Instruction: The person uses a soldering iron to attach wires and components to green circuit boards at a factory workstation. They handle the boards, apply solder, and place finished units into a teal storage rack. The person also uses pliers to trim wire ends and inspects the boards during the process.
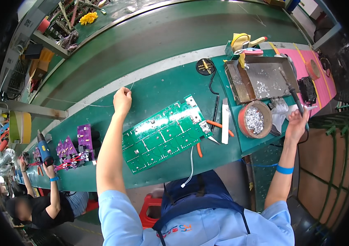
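Left hand (122, 101) pinching thin wire (100, 105) left of center, right hand (296, 123) gripping a soldering iron (295, 96) at right, a worker apparently readies the tip; soldering calls for both over the mid-frame circuit board (164, 133).

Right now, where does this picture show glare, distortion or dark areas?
In the head view, white glare streaks the upper part of the green circuit board; fisheye distortion bows the pale rail; the corners fall to black; the left hand and right hand look reasonably sharp.
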Action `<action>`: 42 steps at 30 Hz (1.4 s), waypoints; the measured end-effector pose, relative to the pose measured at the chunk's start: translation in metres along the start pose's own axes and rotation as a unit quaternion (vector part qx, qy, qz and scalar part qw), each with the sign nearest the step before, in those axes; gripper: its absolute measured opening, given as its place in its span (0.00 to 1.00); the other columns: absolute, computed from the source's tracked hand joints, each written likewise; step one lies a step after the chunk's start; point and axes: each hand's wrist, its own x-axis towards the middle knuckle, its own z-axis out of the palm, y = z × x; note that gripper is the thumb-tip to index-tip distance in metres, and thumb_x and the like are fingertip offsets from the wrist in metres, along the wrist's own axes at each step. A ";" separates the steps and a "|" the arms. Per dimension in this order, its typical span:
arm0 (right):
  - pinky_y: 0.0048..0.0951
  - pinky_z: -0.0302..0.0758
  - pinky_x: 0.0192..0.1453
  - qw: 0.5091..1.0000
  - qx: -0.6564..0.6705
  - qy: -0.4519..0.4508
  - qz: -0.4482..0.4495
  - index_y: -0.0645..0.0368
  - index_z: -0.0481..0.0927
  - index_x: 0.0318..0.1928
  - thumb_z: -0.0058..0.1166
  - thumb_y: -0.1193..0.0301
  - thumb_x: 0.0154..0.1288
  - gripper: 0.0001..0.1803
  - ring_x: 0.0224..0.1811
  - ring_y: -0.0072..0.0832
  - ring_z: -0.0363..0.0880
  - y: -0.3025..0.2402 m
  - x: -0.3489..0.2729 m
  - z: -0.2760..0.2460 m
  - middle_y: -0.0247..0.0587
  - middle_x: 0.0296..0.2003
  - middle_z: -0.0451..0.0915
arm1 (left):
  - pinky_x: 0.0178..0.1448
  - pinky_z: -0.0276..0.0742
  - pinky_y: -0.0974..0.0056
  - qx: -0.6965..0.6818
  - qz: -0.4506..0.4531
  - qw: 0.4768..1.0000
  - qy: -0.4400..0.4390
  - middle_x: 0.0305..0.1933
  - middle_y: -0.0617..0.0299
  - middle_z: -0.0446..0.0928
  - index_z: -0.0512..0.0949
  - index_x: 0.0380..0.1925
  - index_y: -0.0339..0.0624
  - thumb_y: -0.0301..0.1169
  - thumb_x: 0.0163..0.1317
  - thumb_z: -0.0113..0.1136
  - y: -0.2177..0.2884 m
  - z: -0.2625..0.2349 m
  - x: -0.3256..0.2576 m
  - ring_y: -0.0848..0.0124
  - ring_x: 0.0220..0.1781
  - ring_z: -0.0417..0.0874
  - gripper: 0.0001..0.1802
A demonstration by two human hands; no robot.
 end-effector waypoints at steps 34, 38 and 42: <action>0.15 0.66 0.30 0.867 -0.245 -0.398 0.175 0.65 0.74 0.30 0.51 0.77 0.52 0.04 0.25 0.14 0.70 0.082 -0.095 0.216 0.32 0.23 0.74 | 0.21 0.67 0.67 -0.111 0.081 0.990 0.000 0.18 0.64 0.70 0.76 0.26 0.44 0.27 0.47 0.58 0.104 0.000 -0.150 0.70 0.17 0.73 0.05; 0.14 0.65 0.30 0.875 -0.255 -0.372 0.177 0.65 0.74 0.30 0.50 0.77 0.52 0.04 0.25 0.14 0.70 0.077 -0.093 0.215 0.32 0.24 0.74 | 0.22 0.68 0.68 -0.172 0.032 0.985 -0.002 0.19 0.62 0.71 0.75 0.27 0.42 0.25 0.48 0.57 0.100 -0.008 -0.149 0.69 0.18 0.74 0.04; 0.14 0.65 0.25 0.907 -0.214 -0.334 0.141 0.65 0.74 0.29 0.52 0.75 0.52 0.05 0.23 0.13 0.70 0.073 -0.094 0.218 0.34 0.21 0.75 | 0.23 0.69 0.67 -0.149 0.051 0.987 0.013 0.22 0.62 0.71 0.75 0.27 0.43 0.25 0.48 0.56 0.099 -0.009 -0.144 0.68 0.19 0.74 0.04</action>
